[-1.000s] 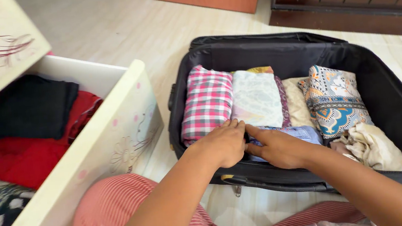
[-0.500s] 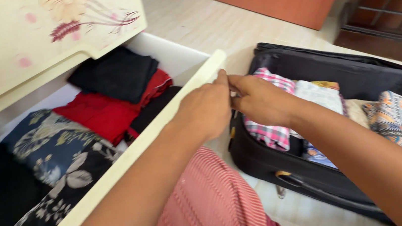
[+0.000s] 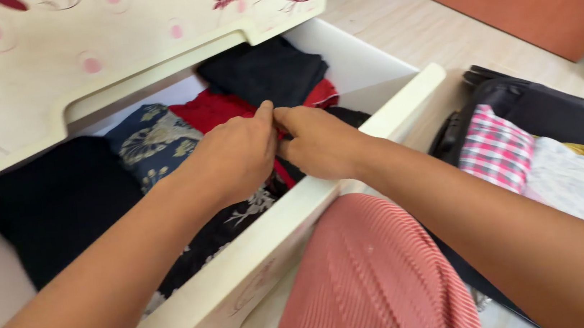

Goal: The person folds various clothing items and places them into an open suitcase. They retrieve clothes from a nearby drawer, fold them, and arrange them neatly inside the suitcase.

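Both hands are over the open drawer (image 3: 401, 105), side by side with fingertips nearly meeting. The left hand (image 3: 234, 159) is loosely curled, index finger stretched forward; the right hand (image 3: 319, 143) is curled the same way, thumb and forefinger drawn together. They sit just above the red cloth (image 3: 210, 111) in the middle of the drawer, but the backs of the hands hide the fingertips, so I cannot tell whether either one has pinched fabric or only hovers over it.

The red cloth lies folded between a black stack (image 3: 264, 73) towards the back and a blue floral piece (image 3: 152, 139) to the left; more dark floral fabric (image 3: 233, 221) runs along the near wall under the wrists, and another black fold (image 3: 50, 204) fills the left end. To the right, on the floor, the suitcase (image 3: 554, 111) stands open, with a pink checked fold (image 3: 496, 150) and a pale fold (image 3: 573, 185) in it.

The red cloth looks soft and light, with no stiffness of its own, so it would probably sag and fall open if lifted by one corner. A better hold seems to be both hands at the folded edge, or slid under the fold from each side, so the layers stay together. It is neither fragile nor slippery, but it is packed close against its neighbours and may drag them along.
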